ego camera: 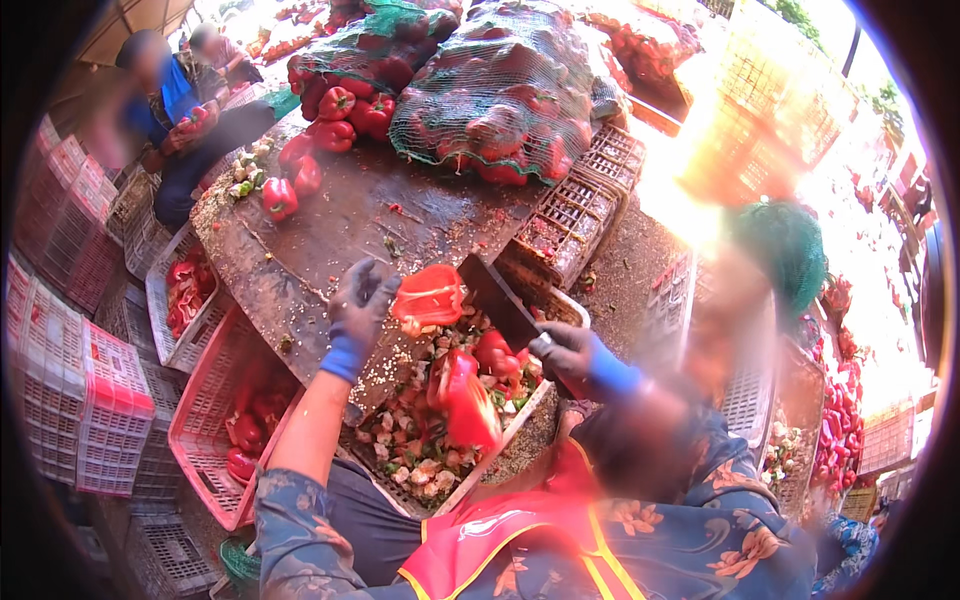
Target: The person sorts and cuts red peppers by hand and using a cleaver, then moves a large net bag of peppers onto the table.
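My right hand (566, 351), in a dark glove with a blue cuff, grips the handle of a broad-bladed cleaver (499, 300). The blade slants up and left over a crate. My left hand (364, 292), gloved too, is beside a cut-open red bell pepper piece (427, 295) at the board's edge; whether its fingertips touch the piece I cannot tell. Below both hands, red pepper pieces (469, 405) lie over cores and seeds in a pale plastic crate (499, 450). Whole red peppers (280, 199) sit on the far left of the wet wooden tabletop (337, 225).
Green mesh sacks of red peppers (495, 105) are on the table's far side. A red crate (196, 420) with peppers stands at lower left, near stacked crates (82, 390). A person in a green head covering (780, 255) is close on the right; others sit at upper left.
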A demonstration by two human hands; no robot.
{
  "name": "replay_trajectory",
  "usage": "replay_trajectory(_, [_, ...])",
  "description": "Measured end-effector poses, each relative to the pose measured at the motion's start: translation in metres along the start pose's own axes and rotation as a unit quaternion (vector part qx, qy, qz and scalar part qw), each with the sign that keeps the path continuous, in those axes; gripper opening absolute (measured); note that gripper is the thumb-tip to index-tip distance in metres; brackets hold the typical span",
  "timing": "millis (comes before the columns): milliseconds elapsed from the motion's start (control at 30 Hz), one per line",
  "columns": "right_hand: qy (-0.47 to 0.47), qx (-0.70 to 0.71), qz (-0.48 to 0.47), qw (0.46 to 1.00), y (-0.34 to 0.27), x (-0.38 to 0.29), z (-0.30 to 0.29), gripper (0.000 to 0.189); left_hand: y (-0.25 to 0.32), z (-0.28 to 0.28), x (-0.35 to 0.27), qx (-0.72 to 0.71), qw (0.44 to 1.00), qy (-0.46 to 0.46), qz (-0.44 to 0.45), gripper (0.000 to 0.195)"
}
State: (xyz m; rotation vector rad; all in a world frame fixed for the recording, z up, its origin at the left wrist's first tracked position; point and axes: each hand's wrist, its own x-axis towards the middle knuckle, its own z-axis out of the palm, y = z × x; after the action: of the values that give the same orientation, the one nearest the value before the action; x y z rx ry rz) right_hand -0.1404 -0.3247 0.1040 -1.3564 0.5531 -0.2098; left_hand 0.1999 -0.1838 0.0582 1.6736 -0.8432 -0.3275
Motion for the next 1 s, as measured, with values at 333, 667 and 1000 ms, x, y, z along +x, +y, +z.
replay_trajectory(333, [0.11,0.133,-0.002,0.985,-0.063,0.028,-0.003,0.049,0.03,0.14,0.212,0.437,0.889,-0.127,0.054,0.091])
replay_trajectory(667, [0.143,0.172,0.008,0.975,-0.066,0.037,-0.027,0.047,0.146,0.217,0.267,0.562,0.807,-0.128,0.129,0.114])
replay_trajectory(1000, [0.146,0.153,-0.049,0.976,-0.067,0.009,-0.017,0.046,0.044,0.109,0.166,0.249,0.956,-0.126,0.087,0.111])
